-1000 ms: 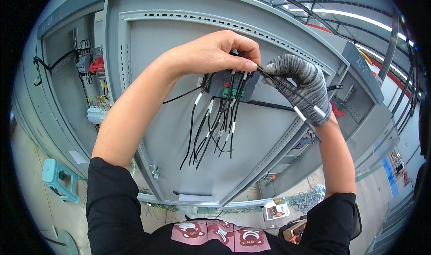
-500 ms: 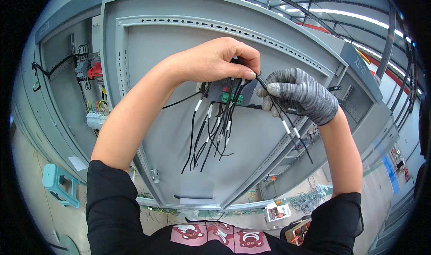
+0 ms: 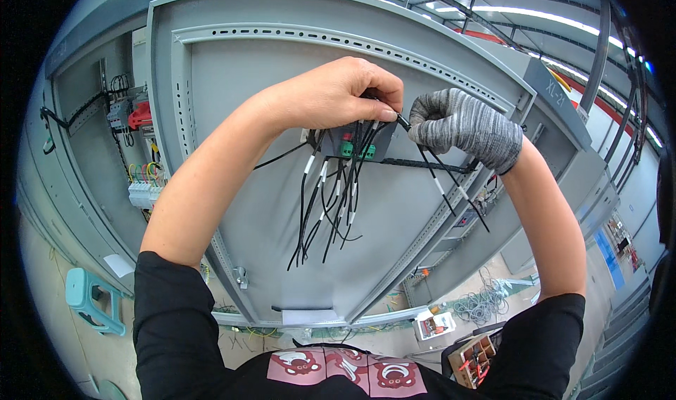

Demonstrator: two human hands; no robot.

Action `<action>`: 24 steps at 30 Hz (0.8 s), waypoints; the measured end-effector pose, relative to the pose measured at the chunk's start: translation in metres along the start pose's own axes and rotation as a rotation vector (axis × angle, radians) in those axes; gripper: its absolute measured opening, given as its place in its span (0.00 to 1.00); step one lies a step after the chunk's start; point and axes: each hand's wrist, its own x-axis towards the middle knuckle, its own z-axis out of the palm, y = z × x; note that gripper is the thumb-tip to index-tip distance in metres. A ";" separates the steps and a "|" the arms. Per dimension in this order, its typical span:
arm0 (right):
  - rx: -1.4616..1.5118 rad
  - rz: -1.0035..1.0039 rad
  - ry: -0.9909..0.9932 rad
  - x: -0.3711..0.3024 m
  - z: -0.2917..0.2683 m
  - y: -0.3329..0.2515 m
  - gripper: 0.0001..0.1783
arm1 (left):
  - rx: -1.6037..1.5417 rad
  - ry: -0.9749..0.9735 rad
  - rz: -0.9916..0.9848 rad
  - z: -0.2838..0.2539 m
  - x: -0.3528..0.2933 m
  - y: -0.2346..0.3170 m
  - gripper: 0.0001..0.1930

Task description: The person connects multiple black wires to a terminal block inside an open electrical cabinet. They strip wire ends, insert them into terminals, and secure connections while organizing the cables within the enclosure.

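Observation:
My bare left hand is closed, thumb against fingers, on black wires in front of a dark device with a green terminal block. My right hand, in a grey knitted glove, is closed around a pair of black wires with white marker sleeves. Their loose ends hang below the glove. A short dark length of wire spans the gap between my hands. Several more black wires with white sleeves dangle from the device, below my left hand. My left hand hides the device's upper part.
A grey cabinet door panel with a slotted frame fills the middle. At left, an open cabinet holds wired breakers. A teal stool stands on the floor. Below right are a wooden toolbox and coiled wire.
My right hand has moved slightly up and right, drawing the wire pair with it, and its fingers have curled tighter. My left hand holds nearly the same place.

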 end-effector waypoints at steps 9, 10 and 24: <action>-0.454 -0.132 0.191 -0.004 0.010 -0.014 0.12 | -0.015 0.031 -0.004 0.003 -0.001 -0.004 0.07; -0.539 -0.169 0.269 -0.005 0.016 -0.012 0.12 | -0.016 0.038 -0.003 0.004 0.000 -0.004 0.07; -0.852 -0.340 0.558 -0.011 0.029 -0.002 0.08 | 0.107 0.178 -0.073 0.018 0.005 0.006 0.09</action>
